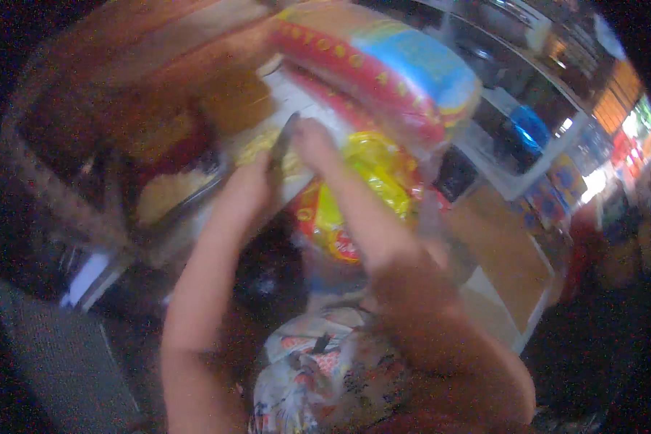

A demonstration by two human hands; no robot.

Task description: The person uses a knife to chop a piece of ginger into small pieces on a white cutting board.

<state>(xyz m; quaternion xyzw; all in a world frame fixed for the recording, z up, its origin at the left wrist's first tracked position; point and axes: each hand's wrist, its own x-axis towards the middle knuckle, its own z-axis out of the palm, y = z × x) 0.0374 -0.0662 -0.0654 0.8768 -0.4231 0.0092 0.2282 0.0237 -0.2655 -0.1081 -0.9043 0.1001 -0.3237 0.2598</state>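
Note:
The picture is blurred. My right hand (pixel 312 142) is closed on a dark, narrow object (pixel 286 133), perhaps a knife, whose tip points up and away. My left hand (pixel 261 176) lies just left of that object, against a pale, chopped-looking heap (pixel 255 147) on a white surface (pixel 290 89); whether it grips anything is hidden. Under and beside my right forearm lies a shiny yellow and red plastic package (pixel 377 179).
A large, plump red, blue and yellow printed bag (pixel 390 65) lies beyond my hands. A brown block or box (pixel 237 100) is at the upper left. On the right are cardboard (pixel 502 244) and a white-rimmed dark glass case (pixel 521 125).

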